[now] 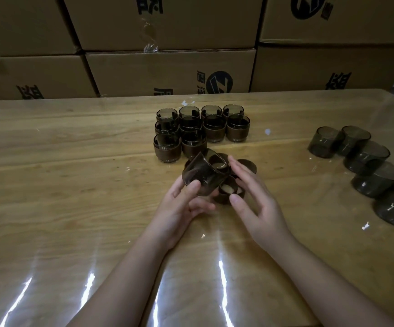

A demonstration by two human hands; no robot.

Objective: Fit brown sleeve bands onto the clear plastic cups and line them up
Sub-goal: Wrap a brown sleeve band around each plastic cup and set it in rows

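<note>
My left hand (181, 206) holds a smoky clear plastic cup (203, 172) tilted, thumb on its side, just above the table. Under and beside the cup lie a few loose brown sleeve bands (226, 192), one further right (246, 165). My right hand (254, 201) hovers with fingers spread over the near band, thumb touching its rim; whether it grips the band I cannot tell. Behind them stand several cups with brown bands fitted (200, 131), set in rows. Several bare cups (365, 166) lie in a nested row at the right.
The wooden table (73, 185) has a glossy clear plastic cover with glare streaks near me. Stacked cardboard boxes (167, 72) form a wall right behind the table's far edge.
</note>
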